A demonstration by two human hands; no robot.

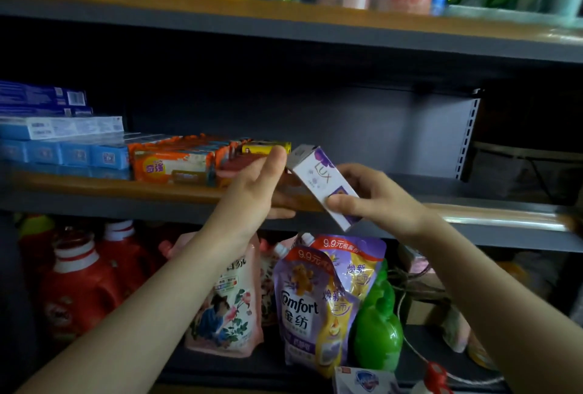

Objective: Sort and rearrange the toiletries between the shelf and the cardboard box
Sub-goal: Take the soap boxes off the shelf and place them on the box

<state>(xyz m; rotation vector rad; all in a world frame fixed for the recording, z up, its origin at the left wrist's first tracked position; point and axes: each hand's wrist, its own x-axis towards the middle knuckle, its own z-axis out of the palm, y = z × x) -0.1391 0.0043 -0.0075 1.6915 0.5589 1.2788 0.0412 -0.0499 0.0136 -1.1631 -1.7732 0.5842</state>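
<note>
My right hand (375,196) holds a white and purple Lux soap box (325,184) by its lower end: the thumb lies across the front face near the bottom, and the other fingers are curled behind the box. The box is tilted, with its top end leaning to the left and up, and it is in the air just in front of the edge of the middle shelf (126,187). My left hand (257,187) reaches toward the same shelf. Its fingertips are at the top left corner of the Lux box and near a yellow box (266,147) that lies on the shelf behind them (if the fingers really touch the Lux box or only pass beside it, I cannot tell). The fingers of this hand look mostly straight, and I see nothing closed inside them.

On the middle shelf, left of my hands, there are orange soap packs (172,161) in a row, and further left blue toothpaste boxes (60,132) in a pile. The right part of this shelf board is bare.

On the shelf under it stand red detergent bottles (79,283) at the left, then a pink refill pouch (233,302), two purple Comfort pouches (312,302) one behind the other, and a green bottle (378,324). A cardboard box (426,299) with string is at the right of them, partly hidden by my right arm.
</note>
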